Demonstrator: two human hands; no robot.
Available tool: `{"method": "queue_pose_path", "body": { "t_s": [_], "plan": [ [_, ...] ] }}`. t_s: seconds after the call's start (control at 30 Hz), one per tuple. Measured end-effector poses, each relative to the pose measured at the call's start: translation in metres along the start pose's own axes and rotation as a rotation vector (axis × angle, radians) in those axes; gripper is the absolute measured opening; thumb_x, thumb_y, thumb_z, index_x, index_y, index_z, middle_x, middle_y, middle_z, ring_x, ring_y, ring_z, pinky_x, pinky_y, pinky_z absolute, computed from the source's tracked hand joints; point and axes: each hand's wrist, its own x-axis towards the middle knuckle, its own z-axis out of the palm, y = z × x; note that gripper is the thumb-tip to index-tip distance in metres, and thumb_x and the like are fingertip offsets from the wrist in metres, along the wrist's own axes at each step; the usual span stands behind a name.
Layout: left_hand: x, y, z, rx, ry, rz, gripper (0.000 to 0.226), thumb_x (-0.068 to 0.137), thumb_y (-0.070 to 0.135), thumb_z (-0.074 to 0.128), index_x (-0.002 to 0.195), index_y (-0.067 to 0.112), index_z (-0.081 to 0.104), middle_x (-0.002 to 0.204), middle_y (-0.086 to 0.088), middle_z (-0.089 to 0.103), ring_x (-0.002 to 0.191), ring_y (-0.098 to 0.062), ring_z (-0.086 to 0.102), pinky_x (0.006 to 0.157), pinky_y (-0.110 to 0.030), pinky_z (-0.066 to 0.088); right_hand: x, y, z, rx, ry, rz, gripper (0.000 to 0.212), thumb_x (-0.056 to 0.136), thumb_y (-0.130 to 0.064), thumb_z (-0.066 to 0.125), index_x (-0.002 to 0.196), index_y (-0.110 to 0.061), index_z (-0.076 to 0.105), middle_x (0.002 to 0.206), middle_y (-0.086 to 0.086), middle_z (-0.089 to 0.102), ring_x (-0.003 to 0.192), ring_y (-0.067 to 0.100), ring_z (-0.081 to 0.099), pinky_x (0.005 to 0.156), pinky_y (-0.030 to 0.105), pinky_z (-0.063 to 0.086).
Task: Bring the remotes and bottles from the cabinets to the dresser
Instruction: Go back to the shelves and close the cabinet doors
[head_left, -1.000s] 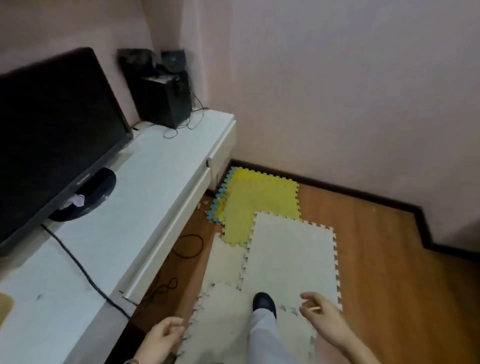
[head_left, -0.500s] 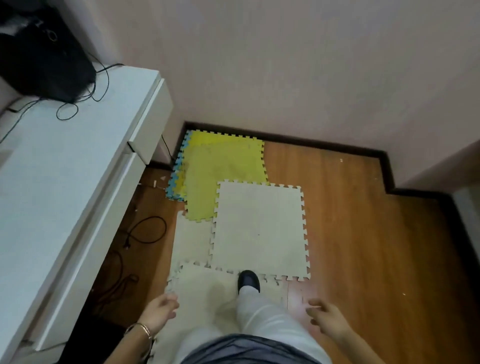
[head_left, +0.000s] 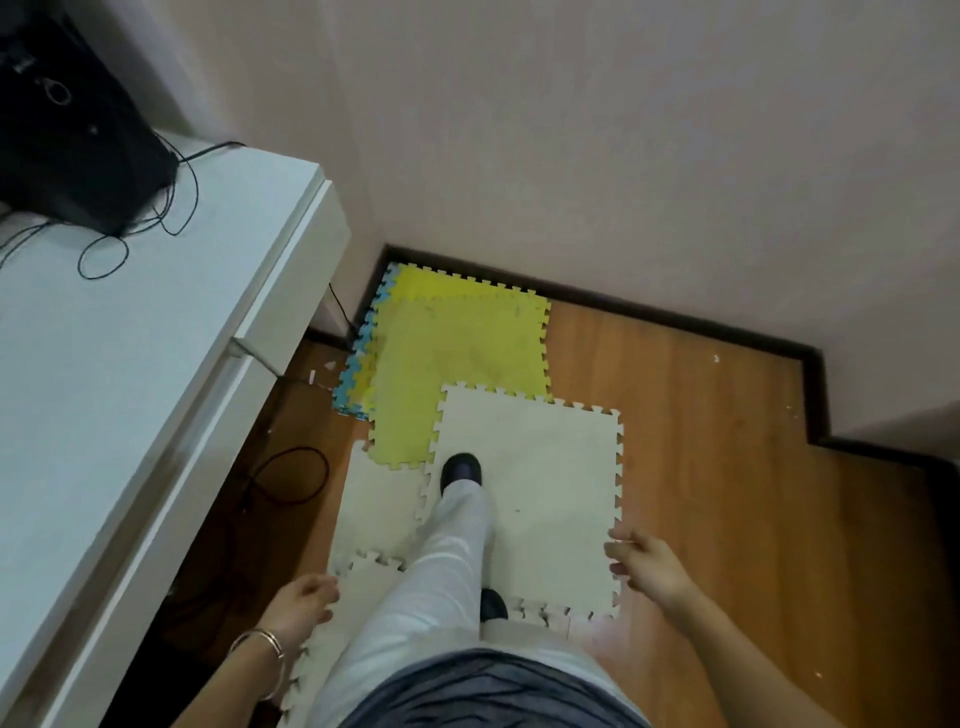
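No remote or bottle shows in the head view. My left hand (head_left: 301, 605) hangs low at the bottom left, fingers loosely curled, holding nothing; a thin bangle sits on its wrist. My right hand (head_left: 647, 564) is out at the lower right over the edge of a cream mat, fingers slightly apart and empty. A long white dresser (head_left: 130, 374) runs along the left side, its top bare near me.
A black speaker box (head_left: 72, 130) with loose cables stands at the dresser's far end. Cream foam mats (head_left: 540, 467) and a yellow foam mat (head_left: 457, 358) cover the wooden floor; my foot (head_left: 461, 467) is on them. A black cable (head_left: 291, 475) loops on the floor. Walls close off the front and right.
The view has swung right and down, away from the black screen. I have stepped forward onto the mats. Both hands stay empty and swing at my sides.
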Motion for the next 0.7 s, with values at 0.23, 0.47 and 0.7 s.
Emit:
{"method": "queue_pose_path", "body": {
  "t_s": [0.23, 0.47, 0.7],
  "plan": [
    [0.080, 0.089, 0.007, -0.111, -0.094, -0.128, 0.012, 0.091, 0.013, 0.052, 0.091, 0.002, 0.057, 0.079, -0.008, 0.056, 0.062, -0.018, 0.053, 0.052, -0.023, 0.026, 0.069, -0.067, -0.015, -0.008, 0.012, 0.126, 0.028, 0.091, -0.017, 0.052, 0.116, -0.004, 0.055, 0.108, 0.015, 0.061, 0.077, 0.017, 0.056, 0.078, 0.036, 0.045],
    [0.147, 0.246, -0.017, -0.141, -0.050, 0.121, 0.015, 0.091, 0.010, 0.050, 0.102, 0.005, 0.058, 0.099, -0.013, 0.058, 0.076, -0.020, 0.056, 0.052, -0.020, 0.039, 0.132, -0.182, -0.040, 0.026, 0.054, 0.099, 0.024, 0.091, -0.015, 0.052, 0.113, -0.006, 0.055, 0.086, 0.008, 0.058, 0.069, 0.017, 0.053, 0.057, 0.026, 0.033],
    [0.173, 0.304, -0.027, -0.251, -0.032, 0.073, 0.012, 0.091, 0.013, 0.051, 0.097, 0.008, 0.059, 0.100, -0.008, 0.058, 0.077, -0.019, 0.058, 0.056, -0.024, 0.033, 0.189, -0.264, -0.050, -0.018, -0.004, 0.099, 0.015, 0.089, -0.013, 0.054, 0.103, -0.008, 0.057, 0.078, 0.006, 0.056, 0.062, 0.017, 0.050, 0.054, 0.024, 0.029]
  ]
}}
